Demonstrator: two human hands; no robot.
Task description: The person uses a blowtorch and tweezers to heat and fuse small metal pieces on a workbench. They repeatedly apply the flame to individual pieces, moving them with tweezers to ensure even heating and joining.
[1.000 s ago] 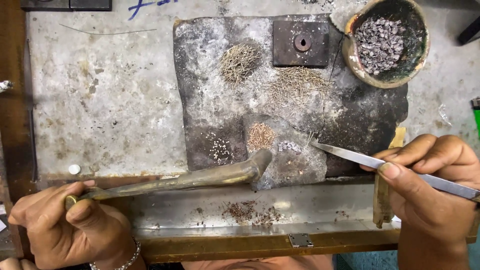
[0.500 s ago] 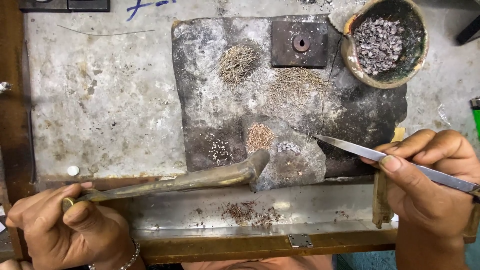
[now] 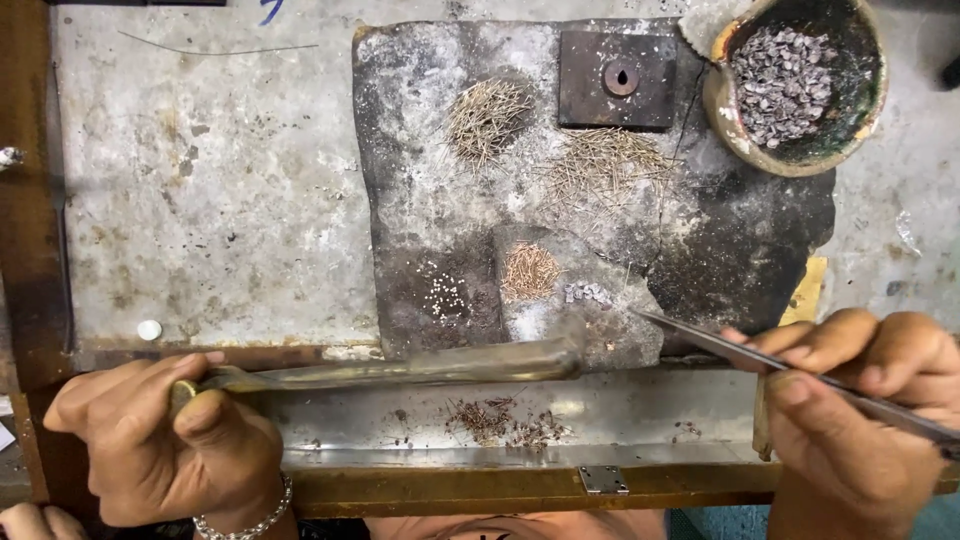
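Observation:
My left hand (image 3: 165, 440) grips the thin end of a long brass blowpipe (image 3: 400, 368) that lies along the bench's front edge, its wide end near the charred soldering block (image 3: 430, 150). My right hand (image 3: 860, 420) pinches steel tweezers (image 3: 720, 345); their tip rests at the block's lower right, beside a small cluster of grey bits (image 3: 585, 293). On the block lie two heaps of fine wire pieces (image 3: 487, 115), a copper-coloured heap (image 3: 528, 270) and tiny white beads (image 3: 445, 295).
A clay bowl (image 3: 715, 95) of grey metal pieces stands at the back right. A dark square plate with a hole (image 3: 615, 78) lies on the block. Reddish scraps (image 3: 505, 420) sit in the metal tray below. The stained bench top (image 3: 200, 190) stretches left.
The blowpipe's wide end has swung level along the block's front edge. The tweezers' tip has shifted slightly right and down, away from the grey bits.

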